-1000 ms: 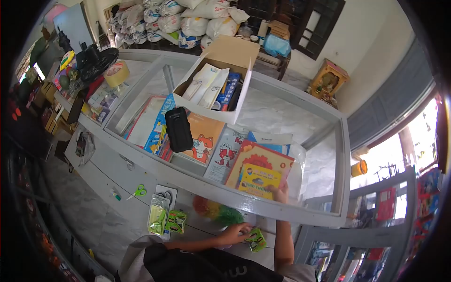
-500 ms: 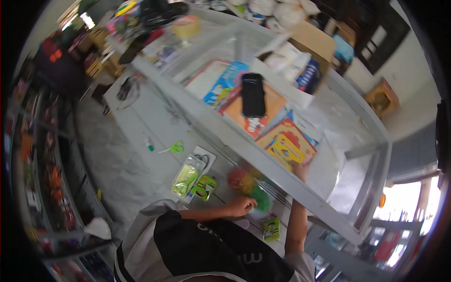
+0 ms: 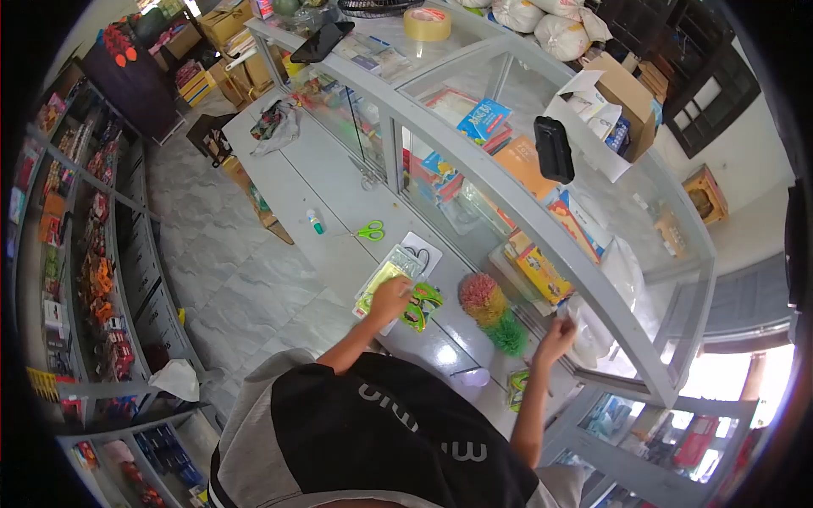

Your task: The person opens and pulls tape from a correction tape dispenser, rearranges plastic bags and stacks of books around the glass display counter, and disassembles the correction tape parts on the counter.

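Observation:
My left hand point(image 3: 391, 297) lies over a yellow-green clear package point(image 3: 373, 289), its fingers curled at the edge of a green packet point(image 3: 422, 309). A scissors pack on a white card point(image 3: 430, 251) lies partly beneath the package. My right hand point(image 3: 555, 339) is raised beside the open front of the glass case, fingertips closed together near a white plastic bag point(image 3: 605, 284); whatever they pinch is unclear. Between my hands is a pink, yellow and green fluffy duster point(image 3: 491, 311). Another green packet point(image 3: 516, 389) lies left of my right forearm. Green-handled scissors point(image 3: 370, 230) lie farther left.
The glass display case point(image 3: 517, 203) holds books and a yellow box point(image 3: 540, 269). On its top are a black phone-like device point(image 3: 554, 150), an open carton point(image 3: 631, 106) and a tape roll point(image 3: 427, 24). A small green-capped bottle point(image 3: 316, 222) stands near the ledge's edge. Stocked shelves line the left.
My left hand has moved from beside the duster to the packages at its left. My right hand has come back from the yellow box in the case. The view has shifted.

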Demonstrator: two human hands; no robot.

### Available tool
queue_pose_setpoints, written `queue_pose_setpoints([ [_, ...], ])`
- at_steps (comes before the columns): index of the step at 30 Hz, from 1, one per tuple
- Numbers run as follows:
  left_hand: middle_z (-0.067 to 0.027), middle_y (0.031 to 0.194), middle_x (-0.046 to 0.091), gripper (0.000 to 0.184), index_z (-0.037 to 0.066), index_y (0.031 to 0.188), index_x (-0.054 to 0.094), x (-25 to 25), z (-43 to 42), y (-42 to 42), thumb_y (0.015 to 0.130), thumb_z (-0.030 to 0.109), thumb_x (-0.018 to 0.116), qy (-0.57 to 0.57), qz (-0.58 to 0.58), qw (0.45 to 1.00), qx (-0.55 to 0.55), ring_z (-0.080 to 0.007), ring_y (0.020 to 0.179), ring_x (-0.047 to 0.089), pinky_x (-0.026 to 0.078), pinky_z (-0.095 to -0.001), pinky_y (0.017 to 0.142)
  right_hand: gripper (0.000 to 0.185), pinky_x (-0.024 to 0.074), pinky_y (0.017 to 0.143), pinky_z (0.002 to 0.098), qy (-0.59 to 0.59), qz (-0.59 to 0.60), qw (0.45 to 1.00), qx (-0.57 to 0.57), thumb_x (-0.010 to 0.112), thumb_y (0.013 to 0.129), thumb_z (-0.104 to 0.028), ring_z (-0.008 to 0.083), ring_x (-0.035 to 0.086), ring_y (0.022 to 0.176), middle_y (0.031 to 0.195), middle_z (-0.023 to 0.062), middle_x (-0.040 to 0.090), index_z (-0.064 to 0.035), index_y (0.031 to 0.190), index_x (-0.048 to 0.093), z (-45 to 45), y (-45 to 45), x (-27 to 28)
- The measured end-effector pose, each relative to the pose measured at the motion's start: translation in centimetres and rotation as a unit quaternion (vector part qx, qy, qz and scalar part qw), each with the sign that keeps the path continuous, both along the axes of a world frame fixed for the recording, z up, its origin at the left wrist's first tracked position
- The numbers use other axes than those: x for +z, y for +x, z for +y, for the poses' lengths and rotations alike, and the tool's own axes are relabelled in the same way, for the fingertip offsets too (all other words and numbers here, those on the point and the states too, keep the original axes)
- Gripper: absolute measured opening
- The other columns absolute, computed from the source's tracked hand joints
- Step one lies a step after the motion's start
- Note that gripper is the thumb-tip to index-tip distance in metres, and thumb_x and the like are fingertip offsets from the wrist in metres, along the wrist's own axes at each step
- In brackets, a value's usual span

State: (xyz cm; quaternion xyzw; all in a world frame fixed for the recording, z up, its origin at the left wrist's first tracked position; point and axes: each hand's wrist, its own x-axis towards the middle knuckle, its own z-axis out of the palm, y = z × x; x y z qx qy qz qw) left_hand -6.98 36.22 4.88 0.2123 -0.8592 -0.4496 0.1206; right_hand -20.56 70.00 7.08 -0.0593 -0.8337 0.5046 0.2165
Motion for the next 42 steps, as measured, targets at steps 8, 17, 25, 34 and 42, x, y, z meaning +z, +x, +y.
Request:
queue_pose_setpoints([
  [8, -0.0162, 0.105, 0.048, 0.08, -0.007, 0.104, 0.047, -4.2, -5.8, 0.4, 0.049, 0.042, 0.08, -0.224, -0.291, 0.93, -0.023, -0.0293, 0.101, 0.046, 0.045, -0.0413, 0.077, 0.038, 0.0414, 0.052, 0.0223, -0.215, -0.434, 0.845, 0.224, 0.06, 0.082, -0.026, 0.0101, 0.051, 0.06, 0.076, 0.0034, 0.056, 0.0037, 0.104, 0.052, -17.6, 14.7, -10.6],
  [17, -0.0204, 0.101, 0.057, 0.079, -0.003, 0.103, 0.049, -6.2, -9.0, -2.6, 0.046, 0.04, 0.082, 0.015, -0.377, 0.922, -0.083, -0.0326, 0.095, 0.057, 0.047, -0.038, 0.081, 0.047, 0.0441, 0.052, 0.0269, -0.224, -0.472, 0.849, 0.076, 0.069, 0.072, -0.035, 0.0142, 0.055, 0.064, 0.079, 0.006, 0.058, 0.002, 0.097, 0.054, -26.2, 12.7, -6.4],
  [25, -0.0206, 0.098, 0.058, 0.075, -0.004, 0.101, 0.05, -5.0, -9.7, -3.0, 0.049, 0.04, 0.08, 0.144, -0.293, 0.939, -0.108, -0.0318, 0.091, 0.058, 0.046, -0.0383, 0.078, 0.043, 0.0458, 0.075, 0.0315, -0.37, -0.399, 0.837, 0.055, 0.064, 0.079, -0.026, 0.0183, 0.057, 0.088, 0.1, 0.0085, 0.059, 0.0003, 0.111, 0.051, -25.5, 16.5, -8.1],
  [34, -0.014, 0.093, 0.063, 0.043, 0.003, 0.103, 0.056, -6.7, -8.7, -1.2, 0.066, 0.021, 0.07, 0.272, -0.154, 0.937, -0.152, -0.0284, 0.084, 0.06, 0.046, -0.0371, 0.077, 0.045, 0.0425, 0.083, 0.032, -0.469, -0.352, 0.768, 0.259, 0.059, 0.079, -0.011, 0.0187, 0.053, 0.098, 0.105, 0.0078, 0.056, -0.0016, 0.12, 0.043, -24.3, 13.8, -5.8],
  [42, -0.0129, 0.103, 0.056, 0.048, -0.001, 0.111, 0.043, 5.0, -2.7, -0.6, 0.077, 0.025, 0.065, 0.342, -0.048, 0.923, -0.169, -0.0244, 0.094, 0.056, 0.043, -0.0343, 0.083, 0.081, 0.0408, 0.089, 0.0326, -0.424, -0.285, 0.83, 0.223, 0.062, 0.074, -0.003, 0.0213, 0.05, 0.105, 0.117, 0.0144, 0.048, -0.0025, 0.138, 0.012, -20.2, 13.1, 3.2],
])
